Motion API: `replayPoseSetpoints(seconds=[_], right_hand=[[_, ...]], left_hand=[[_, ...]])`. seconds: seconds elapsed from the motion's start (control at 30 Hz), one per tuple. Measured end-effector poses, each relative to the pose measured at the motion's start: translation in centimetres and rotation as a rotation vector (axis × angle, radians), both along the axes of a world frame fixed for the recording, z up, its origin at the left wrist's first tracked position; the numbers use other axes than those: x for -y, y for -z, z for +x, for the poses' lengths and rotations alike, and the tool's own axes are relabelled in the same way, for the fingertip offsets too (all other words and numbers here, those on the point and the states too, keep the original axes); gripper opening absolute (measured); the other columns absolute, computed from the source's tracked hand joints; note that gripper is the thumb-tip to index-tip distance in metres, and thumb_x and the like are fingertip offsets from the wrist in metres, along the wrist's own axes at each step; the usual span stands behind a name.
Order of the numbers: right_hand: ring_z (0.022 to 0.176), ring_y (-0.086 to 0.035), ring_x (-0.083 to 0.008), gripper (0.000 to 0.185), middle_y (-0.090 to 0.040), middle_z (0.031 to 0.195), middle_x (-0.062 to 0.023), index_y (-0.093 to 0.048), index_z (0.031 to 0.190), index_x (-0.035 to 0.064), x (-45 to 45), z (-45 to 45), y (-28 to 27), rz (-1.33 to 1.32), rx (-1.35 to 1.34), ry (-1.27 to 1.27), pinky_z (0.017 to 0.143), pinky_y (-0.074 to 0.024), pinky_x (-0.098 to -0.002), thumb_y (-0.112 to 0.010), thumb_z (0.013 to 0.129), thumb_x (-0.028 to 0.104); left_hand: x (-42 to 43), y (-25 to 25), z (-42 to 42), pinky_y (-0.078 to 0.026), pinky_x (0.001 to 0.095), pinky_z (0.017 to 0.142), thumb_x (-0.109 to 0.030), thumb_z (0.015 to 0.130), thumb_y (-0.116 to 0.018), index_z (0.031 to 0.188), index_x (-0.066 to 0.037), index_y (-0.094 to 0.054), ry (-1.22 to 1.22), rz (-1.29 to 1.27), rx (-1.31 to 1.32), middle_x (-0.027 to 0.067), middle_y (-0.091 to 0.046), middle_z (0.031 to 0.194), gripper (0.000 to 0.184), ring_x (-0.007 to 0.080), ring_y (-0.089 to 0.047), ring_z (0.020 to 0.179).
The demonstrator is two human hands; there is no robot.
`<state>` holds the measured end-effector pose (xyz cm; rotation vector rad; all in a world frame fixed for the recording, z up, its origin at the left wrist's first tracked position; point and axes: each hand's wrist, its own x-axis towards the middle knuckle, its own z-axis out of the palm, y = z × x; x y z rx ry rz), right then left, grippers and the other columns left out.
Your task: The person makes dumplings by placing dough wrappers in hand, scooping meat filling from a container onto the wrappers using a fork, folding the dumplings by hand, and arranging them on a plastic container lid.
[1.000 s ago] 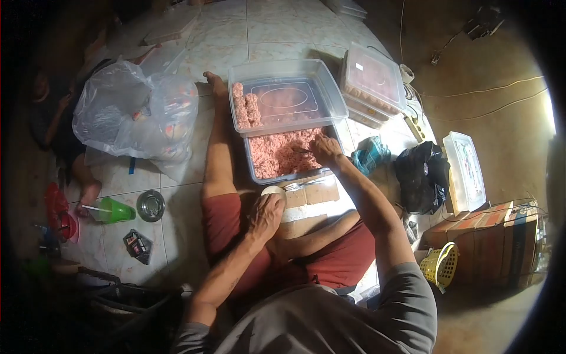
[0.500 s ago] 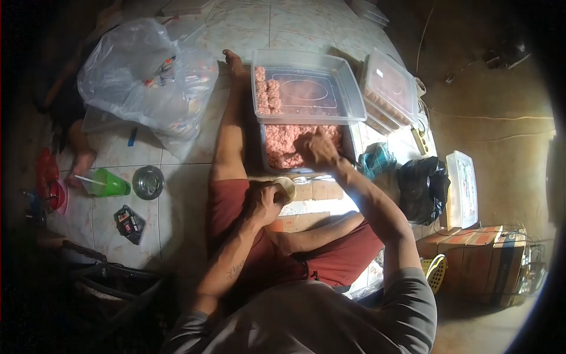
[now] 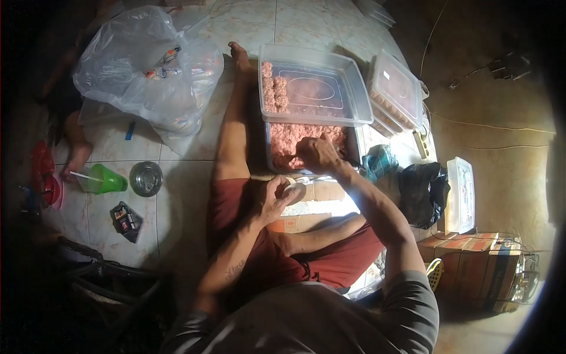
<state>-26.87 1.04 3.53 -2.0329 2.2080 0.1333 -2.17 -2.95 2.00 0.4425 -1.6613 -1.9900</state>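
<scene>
My left hand (image 3: 276, 199) holds a small pale round piece (image 3: 295, 193) between thumb and fingers, just in front of the lower tub. Over the pink minced mass (image 3: 286, 137) in that tub is my right hand (image 3: 317, 154), its fingers curled round a utensil whose end dips into the mass and is hard to make out. A clear plastic tub (image 3: 354, 94) rests across the back of the lower one, with rows of pink lumps (image 3: 280, 91) along its left side. A shiny fork-like utensil (image 3: 318, 179) lies on cardboard (image 3: 327, 190) between my legs.
Lidded clear boxes (image 3: 394, 88) are stacked at the right, near a black bag (image 3: 423, 192) and a teal bag (image 3: 378, 162). To the left are a large plastic bag (image 3: 135, 65), a green cup (image 3: 112, 179), a metal dish (image 3: 146, 179) and another person's foot (image 3: 78, 158).
My right hand has moved left across the minced mass. My left hand has lifted and tilted the pale round piece. The whole view has shifted.
</scene>
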Motion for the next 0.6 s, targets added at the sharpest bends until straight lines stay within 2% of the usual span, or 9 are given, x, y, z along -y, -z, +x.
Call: replayPoseSetpoints(seconds=[0.07, 0.13, 0.2, 0.3, 0.37, 0.47, 0.5, 0.57, 0.6], right_hand=[[0.082, -0.066, -0.0282, 0.013, -0.066, 0.079, -0.0055, -0.064, 0.087, 0.0131, -0.1, -0.1, -0.4, 0.015, 0.055, 0.012, 0.078, -0.0392, -0.0513, -0.058, 0.089, 0.024], [0.086, -0.068, -0.0284, 0.016, -0.070, 0.087, -0.0051, -0.069, 0.084, 0.0154, -0.4, 0.8, -4.3, -0.043, 0.423, 0.194, 0.085, -0.0414, -0.0521, -0.060, 0.092, 0.027], [0.086, -0.071, -0.0306, 0.014, -0.072, 0.091, -0.0113, -0.071, 0.088, 0.0118, -0.5, 2.9, -2.7, -0.166, 0.226, 0.176, 0.075, -0.0511, -0.0446, -0.064, 0.092, 0.023], [0.086, -0.071, -0.0243, 0.014, -0.072, 0.091, -0.0137, -0.073, 0.093, 0.0091, -1.5, 2.0, -2.8, -0.131, 0.313, 0.273, 0.074, -0.0524, -0.0367, -0.066, 0.092, 0.021], [0.088, -0.068, -0.0191, 0.018, -0.071, 0.091, -0.0136, -0.073, 0.100, 0.0052, -2.7, 1.7, -5.5, -0.049, 0.779, 0.382, 0.079, -0.0505, -0.0341, -0.067, 0.092, 0.020], [0.085, -0.071, -0.0232, 0.019, -0.073, 0.091, -0.0158, -0.072, 0.101, -0.0002, -5.0, 1.2, -4.7, -0.215, 1.040, 0.458, 0.079, -0.0538, -0.0354, -0.068, 0.091, 0.016], [0.084, -0.067, -0.0178, 0.018, -0.071, 0.090, -0.0135, -0.073, 0.103, -0.0005, -5.8, 1.7, -5.4, -0.265, 1.171, 0.555, 0.076, -0.0525, -0.0329, -0.068, 0.091, 0.012], [0.084, -0.066, -0.0171, 0.017, -0.071, 0.091, -0.0125, -0.072, 0.103, -0.0005, -7.0, 2.1, -7.2, -0.362, 1.020, 0.538, 0.075, -0.0520, -0.0324, -0.067, 0.091, 0.011], [0.083, -0.065, -0.0165, 0.016, -0.070, 0.091, -0.0115, -0.072, 0.104, -0.0005, -7.6, 2.2, -7.6, -0.442, 0.865, 0.519, 0.074, -0.0514, -0.0320, -0.067, 0.092, 0.009]], left_hand=[[-0.2, 0.5, 0.2, -0.049, 0.0263, 0.079, -0.021, 0.094, -0.072, 0.101, -0.005, -0.066, 0.100, 0.156, 0.045, -0.0013, -0.065, 0.094, 0.019, 0.0077, -0.058, 0.091], [0.4, 0.0, 0.5, -0.050, 0.0268, 0.079, -0.021, 0.093, -0.074, 0.102, -0.004, -0.066, 0.178, 0.121, 0.061, 0.0004, -0.066, 0.096, 0.021, 0.0085, -0.059, 0.088], [0.4, -0.1, 0.5, -0.050, 0.0273, 0.079, -0.020, 0.092, -0.075, 0.102, -0.003, -0.066, 0.265, 0.089, 0.084, 0.0022, -0.067, 0.097, 0.022, 0.0093, -0.059, 0.086], [0.4, 0.0, 0.3, -0.049, 0.0263, 0.080, -0.019, 0.092, -0.073, 0.103, -0.004, -0.066, 0.229, 0.097, 0.075, 0.0008, -0.066, 0.098, 0.019, 0.0090, -0.059, 0.087], [0.5, -0.4, 0.1, -0.049, 0.0247, 0.079, -0.019, 0.094, -0.071, 0.105, -0.004, -0.067, 0.201, 0.222, 0.034, -0.0005, -0.067, 0.095, 0.020, 0.0067, -0.059, 0.088], [1.2, -1.2, 0.5, -0.049, 0.0249, 0.083, -0.017, 0.095, -0.068, 0.109, -0.005, -0.066, 0.285, 0.283, 0.073, 0.0011, -0.067, 0.104, 0.019, 0.0094, -0.061, 0.091], [0.9, -1.3, 0.4, -0.049, 0.0249, 0.083, -0.017, 0.095, -0.068, 0.109, -0.005, -0.066, 0.289, 0.276, 0.077, 0.0011, -0.067, 0.104, 0.019, 0.0094, -0.061, 0.091], [0.5, -1.5, 0.0, -0.053, 0.0274, 0.085, -0.017, 0.097, -0.067, 0.114, -0.004, -0.065, 0.207, 0.642, -0.004, 0.0032, -0.068, 0.109, 0.021, 0.0120, -0.065, 0.094], [0.5, -1.8, -0.3, -0.053, 0.0274, 0.085, -0.017, 0.097, -0.067, 0.114, -0.004, -0.065, 0.215, 0.635, 0.001, 0.0032, -0.068, 0.109, 0.021, 0.0120, -0.065, 0.094]])
